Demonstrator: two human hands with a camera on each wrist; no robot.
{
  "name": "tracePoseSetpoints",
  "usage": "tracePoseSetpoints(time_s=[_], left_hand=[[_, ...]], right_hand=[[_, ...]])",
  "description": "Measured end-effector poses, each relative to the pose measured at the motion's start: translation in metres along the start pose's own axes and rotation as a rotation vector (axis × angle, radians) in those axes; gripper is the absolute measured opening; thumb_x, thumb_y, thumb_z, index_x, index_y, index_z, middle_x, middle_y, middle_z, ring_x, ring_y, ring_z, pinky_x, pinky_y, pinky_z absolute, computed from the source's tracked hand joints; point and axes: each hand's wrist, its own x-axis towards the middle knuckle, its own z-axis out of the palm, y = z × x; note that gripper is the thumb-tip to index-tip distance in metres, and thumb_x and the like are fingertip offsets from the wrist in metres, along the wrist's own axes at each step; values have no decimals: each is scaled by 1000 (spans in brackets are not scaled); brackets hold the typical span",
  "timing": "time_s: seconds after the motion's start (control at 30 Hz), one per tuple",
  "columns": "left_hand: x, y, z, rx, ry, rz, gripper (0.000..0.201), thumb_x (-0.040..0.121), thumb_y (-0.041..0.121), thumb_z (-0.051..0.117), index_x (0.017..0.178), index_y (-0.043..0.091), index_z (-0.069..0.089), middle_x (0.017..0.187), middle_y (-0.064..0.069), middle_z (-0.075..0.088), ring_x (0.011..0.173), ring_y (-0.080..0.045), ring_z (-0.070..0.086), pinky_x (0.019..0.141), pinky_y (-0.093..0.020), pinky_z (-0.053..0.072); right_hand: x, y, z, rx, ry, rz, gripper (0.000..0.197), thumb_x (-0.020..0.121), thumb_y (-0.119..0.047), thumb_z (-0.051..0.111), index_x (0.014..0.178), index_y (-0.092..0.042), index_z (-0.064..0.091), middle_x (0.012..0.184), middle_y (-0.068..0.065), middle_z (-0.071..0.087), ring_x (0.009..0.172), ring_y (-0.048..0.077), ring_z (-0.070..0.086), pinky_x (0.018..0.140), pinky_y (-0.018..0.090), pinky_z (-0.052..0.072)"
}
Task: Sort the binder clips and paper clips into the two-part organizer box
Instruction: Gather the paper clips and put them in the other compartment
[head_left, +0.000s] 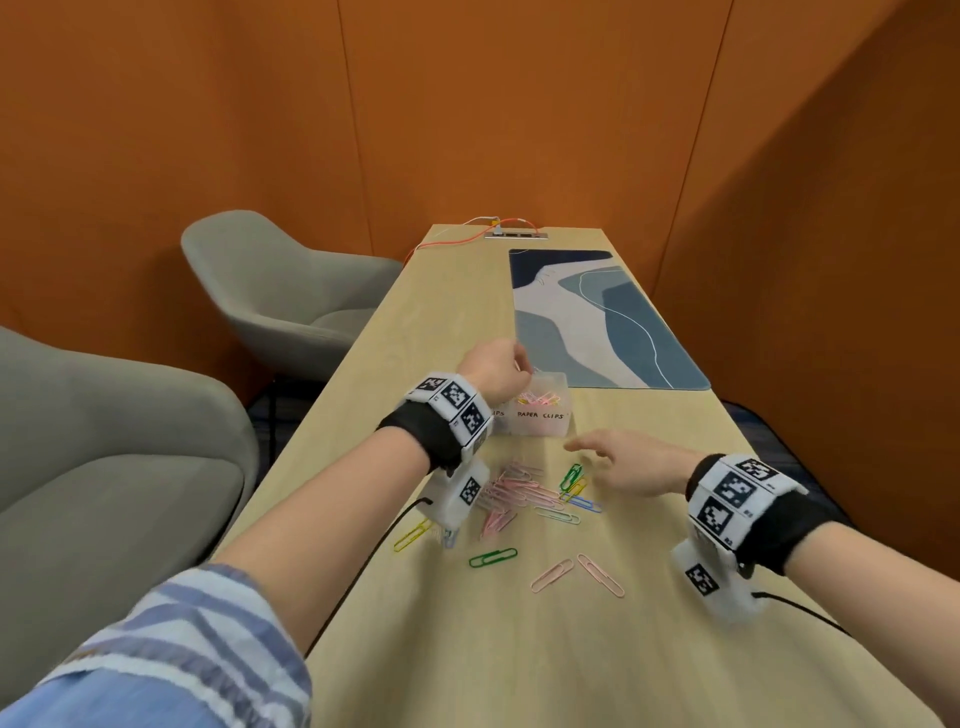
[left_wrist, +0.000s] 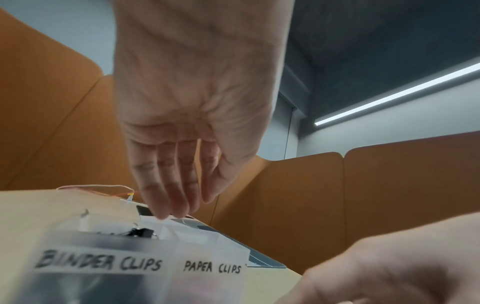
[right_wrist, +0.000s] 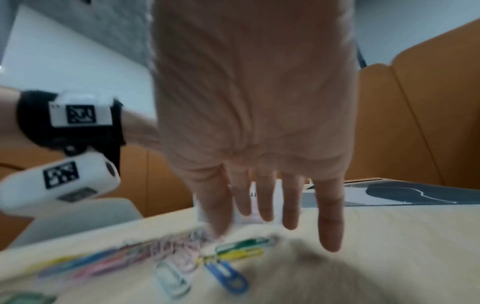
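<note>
Left hand (head_left: 491, 370) hovers over the organizer box (head_left: 540, 415), fingers (left_wrist: 166, 185) hanging straight down and relaxed, holding nothing; fingertips sit above the divider area at the box's far rim. Box is a clear two-part tub labelled "BINDER CLIPS" and "PAPER CLIPS". Black binder clips (left_wrist: 141, 232) show in the left part; pink and yellow paper clips (head_left: 537, 399) lie in the right part.

Right hand (head_left: 631, 462) is at 4 o'clock from the box, palm down above the worktop (head_left: 519, 649), fingers (right_wrist: 330, 216) spread and straight, gripping nothing. Wrist view is motion-blurred.

Loose pile of paper clips (head_left: 524, 493) lies on the worktop at 6 o'clock from the box, mostly pink; the green/yellow ones sit just beside the right fingertips. Strays nearer the person: green clip (head_left: 492, 557), two pink clips (head_left: 576, 574), yellow clip (head_left: 413, 535).

Blue patterned mat (head_left: 597, 322) at 1 o'clock from the box.
</note>
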Motion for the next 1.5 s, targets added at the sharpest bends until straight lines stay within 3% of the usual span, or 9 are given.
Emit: tracePoseSetpoints(time_s=[0.17, 0.27, 0.37, 0.5, 0.7, 0.97, 1.13, 1.3, 1.5], left_hand=[[-44, -28, -10, 249, -264, -25, 35, 92, 26, 54, 122, 10, 60, 124, -9, 63, 104, -25, 61, 76, -27, 44], [-70, -51, -10, 429, -539, -170, 84, 79, 56, 64, 147, 21, 30, 147, -3, 42, 130, -25, 47, 101, -39, 44], [-90, -67, -3, 598, -632, -194, 103, 62, 62, 75, 146, 33, 23, 144, -2, 36, 129, -27, 45, 104, -46, 43], [-95, -70, 3, 520, -548, -100, 83, 65, 44, 81, 137, 32, 41, 130, -4, 42, 118, -25, 51, 99, -42, 48], [-89, -68, 6, 507, -398, 38, 53, 72, 24, 78, 121, 19, 62, 117, -6, 62, 105, -24, 60, 89, -33, 53], [-82, -64, 11, 583, -332, 144, 29, 85, -3, 47, 109, 5, 61, 115, -15, 61, 104, -31, 59, 78, -32, 47], [-75, -64, 15, 659, -345, 174, 24, 86, 0, 48, 106, 4, 59, 113, -17, 60, 104, -33, 59, 79, -36, 47], [-70, -70, 12, 530, -329, 127, 22, 86, 12, 55, 106, 6, 61, 109, -15, 63, 100, -31, 61, 76, -32, 49], [-68, -74, 16, 441, -389, 247, 58, 81, 25, 67, 135, 22, 46, 129, -3, 51, 110, -24, 57, 89, -32, 45]], right_hand=[[-1, -18, 22, -210, -150, -29, 81, 81, -49, 62, 148, -20, 25, 151, 5, 32, 138, 24, 32, 115, 34, 28], [-4, -30, 32, -311, -37, -73, 59, 84, -32, 60, 138, -15, 43, 131, 13, 47, 123, 31, 46, 102, 34, 40], [-7, -40, 37, -345, 67, -99, 34, 85, -13, 55, 118, -5, 59, 116, 15, 57, 107, 31, 55, 89, 34, 44], [-7, -51, 42, -480, 102, -100, 10, 84, 4, 47, 89, -3, 52, 108, 15, 58, 92, 31, 56, 72, 34, 42], [0, -57, 41, -555, 94, -137, 17, 86, 5, 41, 90, -10, 49, 111, 18, 56, 101, 33, 56, 70, 32, 35], [24, -45, 4, -112, -4, 3, 11, 82, -4, 55, 87, -7, 63, 87, 11, 64, 69, 19, 59, 56, 21, 47], [53, -48, -39, 47, 174, 55, 10, 83, -3, 51, 79, -6, 60, 78, 13, 64, 55, 21, 62, 52, 24, 52], [83, -53, -54, 12, 331, 115, 9, 83, 1, 50, 81, -4, 57, 79, 15, 57, 70, 26, 58, 54, 28, 47], [97, -45, -45, -30, 323, 134, 19, 82, 2, 50, 92, 1, 66, 94, 20, 67, 81, 34, 63, 58, 31, 50]])
